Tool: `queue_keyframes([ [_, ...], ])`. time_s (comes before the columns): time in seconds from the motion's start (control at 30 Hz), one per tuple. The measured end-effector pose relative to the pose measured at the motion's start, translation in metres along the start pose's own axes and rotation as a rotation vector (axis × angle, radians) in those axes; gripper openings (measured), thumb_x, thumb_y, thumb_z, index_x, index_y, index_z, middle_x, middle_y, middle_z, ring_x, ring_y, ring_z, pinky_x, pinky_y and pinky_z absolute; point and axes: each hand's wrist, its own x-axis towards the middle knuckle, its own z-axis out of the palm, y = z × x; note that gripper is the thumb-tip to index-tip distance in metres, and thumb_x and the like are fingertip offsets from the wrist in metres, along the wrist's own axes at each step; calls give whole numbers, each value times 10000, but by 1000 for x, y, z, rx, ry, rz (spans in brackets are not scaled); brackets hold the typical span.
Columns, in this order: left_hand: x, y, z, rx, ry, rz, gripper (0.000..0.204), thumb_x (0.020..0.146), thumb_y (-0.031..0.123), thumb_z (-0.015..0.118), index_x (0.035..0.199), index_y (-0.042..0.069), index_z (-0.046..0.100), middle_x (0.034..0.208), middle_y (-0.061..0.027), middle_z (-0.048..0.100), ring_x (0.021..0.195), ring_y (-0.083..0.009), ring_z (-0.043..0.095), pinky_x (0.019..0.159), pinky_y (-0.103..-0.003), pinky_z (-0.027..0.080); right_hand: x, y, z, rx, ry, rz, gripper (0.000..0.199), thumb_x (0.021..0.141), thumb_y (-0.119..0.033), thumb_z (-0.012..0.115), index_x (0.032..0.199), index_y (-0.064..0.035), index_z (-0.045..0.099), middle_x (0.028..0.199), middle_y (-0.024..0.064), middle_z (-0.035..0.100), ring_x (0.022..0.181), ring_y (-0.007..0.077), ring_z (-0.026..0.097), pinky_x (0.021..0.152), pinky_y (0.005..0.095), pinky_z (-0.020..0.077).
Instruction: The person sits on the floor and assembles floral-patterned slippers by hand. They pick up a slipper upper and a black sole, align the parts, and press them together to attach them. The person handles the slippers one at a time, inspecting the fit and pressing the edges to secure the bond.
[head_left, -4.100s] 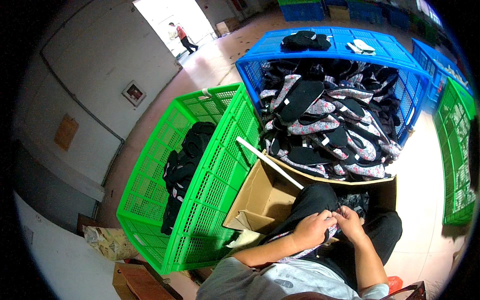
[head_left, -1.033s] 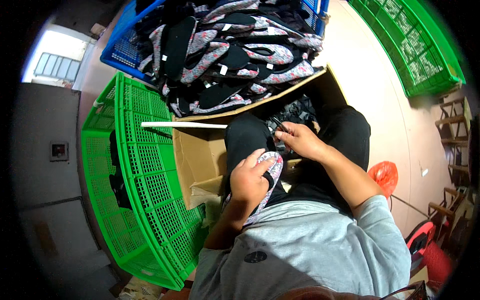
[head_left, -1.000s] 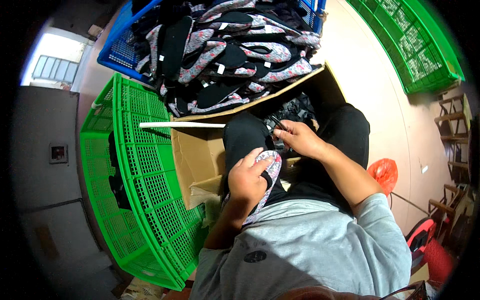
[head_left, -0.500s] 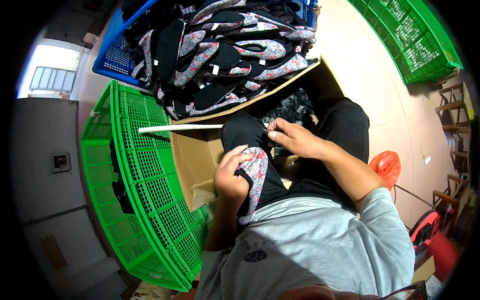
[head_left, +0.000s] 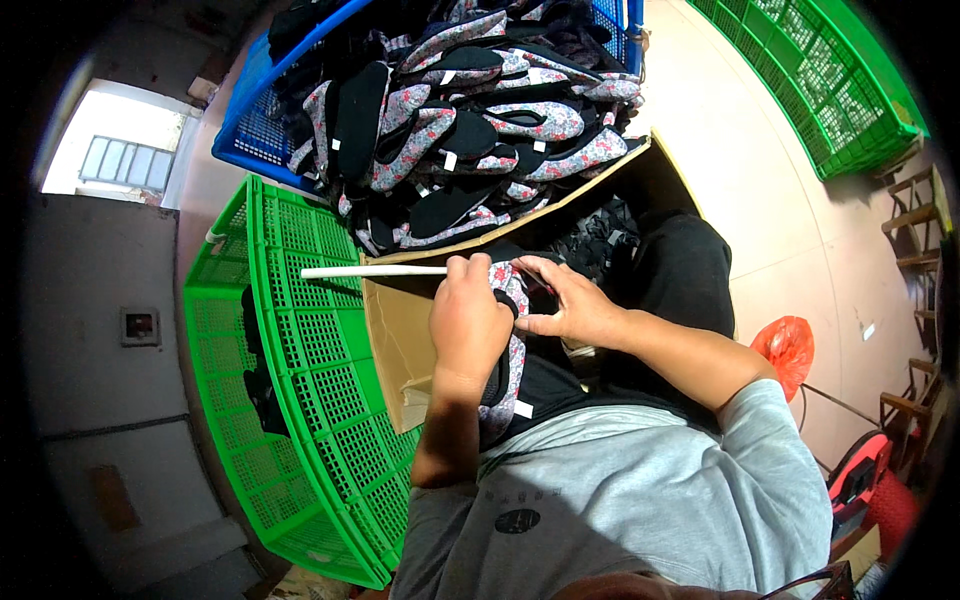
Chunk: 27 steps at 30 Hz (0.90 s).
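Left hand: the left hand [head_left: 468, 325] was closed around a floral-patterned slipper [head_left: 508, 370], gripping it about its upper half, fingers curled over its edge; the back of the hand faced the camera.
Right hand: the right hand [head_left: 572, 308] lay just beside the left, its fingers bent and pinching at the top end of the same slipper; thumb and forefinger met on the fabric there, the rest of the hand partly open.
Slipper: it stood nearly upright over the person's lap, toe end up between the two hands, heel end down against the grey shirt [head_left: 620, 500]; its sole was black, its rim grey with red flowers; a small white tag showed near its lower end.
Cardboard box: an open brown cardboard box [head_left: 400, 340] sat just in front of the knees, one flap touching the left hand's side; dark pieces lay inside it by the black trousers [head_left: 680, 280].
Blue crate: a blue crate [head_left: 250, 120] beyond the box was heaped with more slippers [head_left: 470, 120] of the same pattern.
Green crates: a green crate [head_left: 290, 400] stood to the left of the box, dark items within; another green crate [head_left: 820, 90] stood well apart at upper right.
White stick: a thin white stick [head_left: 370, 271] lay across the box's edge, touching the left fingertips.
Floor: an orange bag [head_left: 788, 345] lay on the tan floor [head_left: 760, 200] to the right.
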Motion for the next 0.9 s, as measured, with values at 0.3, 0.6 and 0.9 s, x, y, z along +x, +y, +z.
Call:
queue_keyframes([
  [0.3, 27, 3, -6, 10, -127, 83, 427, 702, 26, 643, 1121, -6, 566, 1053, -217, 585, 945, -420, 629, 812, -487, 520, 2, -8, 3, -6, 42, 85, 922, 730, -450, 803, 1466, -108, 364, 1136, 239, 610, 1062, 393, 599, 943, 441, 473],
  [0.6, 27, 15, 28, 175, -19, 116, 238, 773, 71, 641, 995, -5, 600, 940, -199, 577, 872, -387, 642, 758, -461, 531, 18, 16, 13, -95, 252, 139, 630, 789, -190, 635, 1394, -149, 467, 1051, 219, 623, 970, 414, 619, 871, 476, 499],
  [0.9, 20, -4, 50, 183, 245, 256, 152, 754, 26, 600, 902, -8, 603, 875, -169, 582, 820, -355, 615, 716, -431, 516, 28, 14, 3, -264, 198, 165, 501, 764, -98, 646, 1261, -140, 605, 1018, 247, 633, 949, 440, 629, 856, 484, 518],
])
